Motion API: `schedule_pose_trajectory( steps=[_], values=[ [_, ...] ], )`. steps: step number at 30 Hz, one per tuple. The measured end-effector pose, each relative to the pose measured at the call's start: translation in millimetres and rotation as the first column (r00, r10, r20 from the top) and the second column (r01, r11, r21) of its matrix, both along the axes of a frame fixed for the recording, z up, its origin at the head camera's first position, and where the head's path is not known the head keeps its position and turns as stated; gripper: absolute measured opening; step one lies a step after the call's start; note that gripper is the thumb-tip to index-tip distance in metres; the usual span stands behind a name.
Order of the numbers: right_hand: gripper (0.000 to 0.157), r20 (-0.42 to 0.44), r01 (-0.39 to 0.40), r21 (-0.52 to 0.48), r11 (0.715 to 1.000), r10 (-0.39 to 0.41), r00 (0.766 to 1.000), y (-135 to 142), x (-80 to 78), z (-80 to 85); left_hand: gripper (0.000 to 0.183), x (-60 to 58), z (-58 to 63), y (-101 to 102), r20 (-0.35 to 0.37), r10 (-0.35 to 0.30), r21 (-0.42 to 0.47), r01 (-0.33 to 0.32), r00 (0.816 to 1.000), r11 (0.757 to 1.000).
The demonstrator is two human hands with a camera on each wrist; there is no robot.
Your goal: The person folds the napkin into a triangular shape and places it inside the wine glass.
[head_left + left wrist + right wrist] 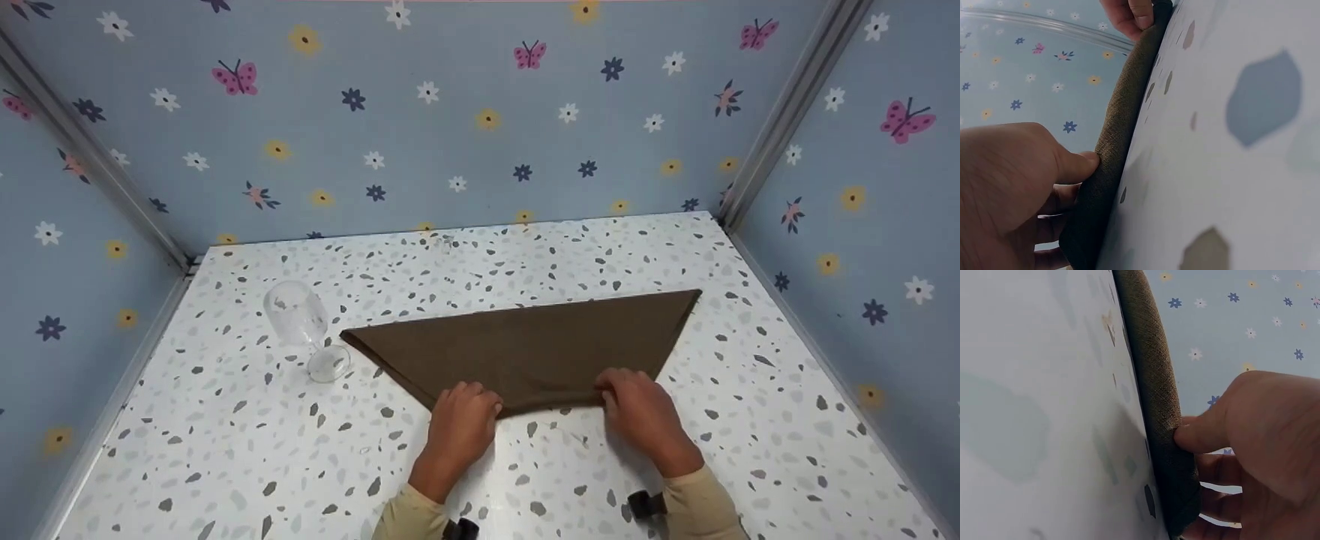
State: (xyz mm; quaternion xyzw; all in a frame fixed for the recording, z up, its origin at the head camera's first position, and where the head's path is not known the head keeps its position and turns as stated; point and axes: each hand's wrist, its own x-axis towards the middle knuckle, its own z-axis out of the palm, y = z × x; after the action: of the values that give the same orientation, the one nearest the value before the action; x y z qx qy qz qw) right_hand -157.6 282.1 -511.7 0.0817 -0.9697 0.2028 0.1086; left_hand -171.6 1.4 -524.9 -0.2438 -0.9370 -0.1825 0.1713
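Observation:
A brown cloth [540, 345] lies folded on the table, with a long straight far edge and slanted sides that narrow toward me. Its near edge is a thick fold, rounded in both wrist views. At the left part of this fold, my left hand [463, 424] grips the cloth, thumb on the near side and fingers behind it. My right hand [645, 412] holds the same fold farther right in a similar way, its thumb [1188, 437] pressed against the fabric. Some of the right fingers are hidden behind the cloth.
A clear stemmed glass [296, 311] stands left of the cloth, its round foot close to the cloth's left corner. The white speckled table [247, 450] is bounded by blue patterned panels [450, 142] at the back and both sides.

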Motion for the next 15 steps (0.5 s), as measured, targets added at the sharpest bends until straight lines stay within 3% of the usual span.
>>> schedule_pose_trajectory(
  steps=[4, 9, 15],
  values=[
    [0.008, 0.062, 0.065, -0.041, 0.997, -0.063, 0.996, -1.7, -0.9, 1.1, 0.010, -0.3, 0.6, 0.0, 0.026, 0.020, 0.048, -0.022, 0.999, 0.999],
    [0.008, 0.058, 0.061, -0.030, 0.998, -0.060, 0.997, -2.1, 0.0, 1.2, 0.015, -0.3, 0.0, 0.2, 0.033, 0.026, 0.080, -0.029, 0.999, 0.996],
    [0.009, 0.047, 0.056, -0.015, 0.998, -0.055, 0.997, -0.8, 0.7, 1.4, 0.008, 0.4, 0.2, -1.7, -0.003, 0.023, 0.060, -0.022, 1.000, 0.998]
  ],
)
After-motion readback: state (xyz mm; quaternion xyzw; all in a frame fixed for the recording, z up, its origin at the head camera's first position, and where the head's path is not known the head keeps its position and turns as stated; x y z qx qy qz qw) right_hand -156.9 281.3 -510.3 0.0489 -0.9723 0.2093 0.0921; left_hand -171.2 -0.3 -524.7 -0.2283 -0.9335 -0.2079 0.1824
